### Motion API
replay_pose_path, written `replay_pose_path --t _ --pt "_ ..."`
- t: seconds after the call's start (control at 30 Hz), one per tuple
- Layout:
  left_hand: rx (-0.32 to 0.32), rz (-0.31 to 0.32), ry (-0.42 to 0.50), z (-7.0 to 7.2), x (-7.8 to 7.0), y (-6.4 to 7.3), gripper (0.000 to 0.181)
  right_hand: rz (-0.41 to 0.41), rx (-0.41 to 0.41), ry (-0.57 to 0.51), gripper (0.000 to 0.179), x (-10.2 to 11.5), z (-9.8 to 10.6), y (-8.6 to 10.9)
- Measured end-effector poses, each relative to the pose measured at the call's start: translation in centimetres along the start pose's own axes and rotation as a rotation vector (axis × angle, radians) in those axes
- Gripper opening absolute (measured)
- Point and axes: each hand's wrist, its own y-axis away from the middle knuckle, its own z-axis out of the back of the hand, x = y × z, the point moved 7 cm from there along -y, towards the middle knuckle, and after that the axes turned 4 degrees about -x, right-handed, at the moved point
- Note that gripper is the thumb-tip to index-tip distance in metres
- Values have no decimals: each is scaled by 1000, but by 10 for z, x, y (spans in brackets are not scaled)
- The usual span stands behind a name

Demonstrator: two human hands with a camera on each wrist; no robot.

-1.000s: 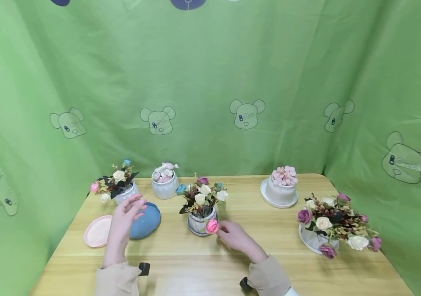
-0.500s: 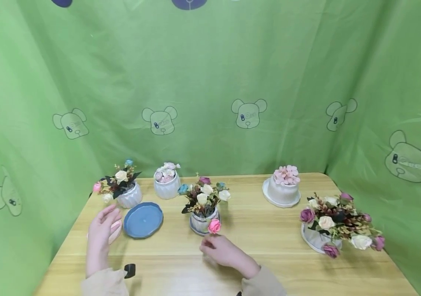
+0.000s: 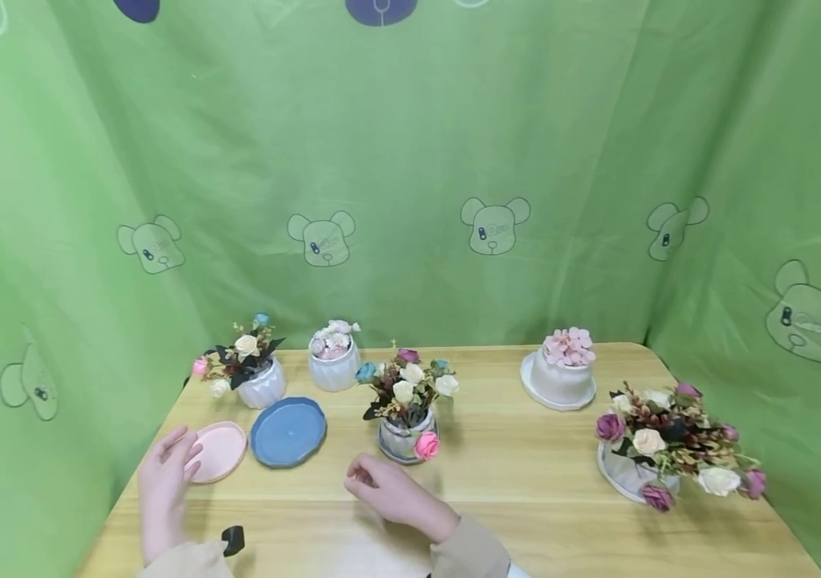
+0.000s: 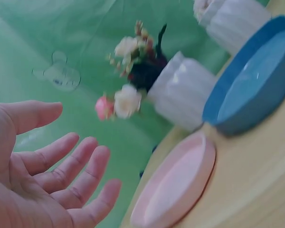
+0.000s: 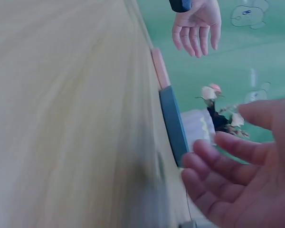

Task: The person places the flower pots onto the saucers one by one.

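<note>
My left hand hovers at the near left edge of the pink saucer, its fingers loosely bent and nothing in them. The left wrist view shows that palm facing up beside the pink saucer. To the saucer's right lies a blue saucer with nothing on it. My right hand is held over the table in front of the middle flower pot, fingers relaxed and holding nothing. That pot carries white, blue and pink roses and stands on a small saucer.
Behind the saucers stand a white pot of mixed roses and a white pot of pale blossoms. At the right are a pot of pink flowers and a wide rose arrangement, each on a white saucer. Green curtains enclose the table.
My left hand has moved left and nearer, from over the blue saucer to beside the pink one. My right hand has drawn left and away from the middle pot.
</note>
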Motion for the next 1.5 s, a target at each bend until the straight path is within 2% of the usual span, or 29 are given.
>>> replay_pose_path --t 0.17,0.37,0.5,0.8,0.97,1.3,1.5 --pt "-58 44 -38 21 10 -5 30 30 -72 -77 38 10 -9 -23" --pt "-97 89 -150 42 25 -9 64 31 -142 -141 52 21 -19 -53" --pt "-91 106 -166 48 34 -11 70 1 -148 -194 61 27 -26 -72" --pt "-15 92 -112 44 46 -15 67 -63 -177 -170 74 39 -37 -114" --pt "0 89 -98 44 48 -17 67 -84 -180 -156 79 43 -41 -132" --pt "10 85 -114 41 50 -13 72 -143 -165 -140 86 42 -54 -155" --pt "21 67 -133 34 53 -15 69 -110 -204 -94 88 39 -54 -171"
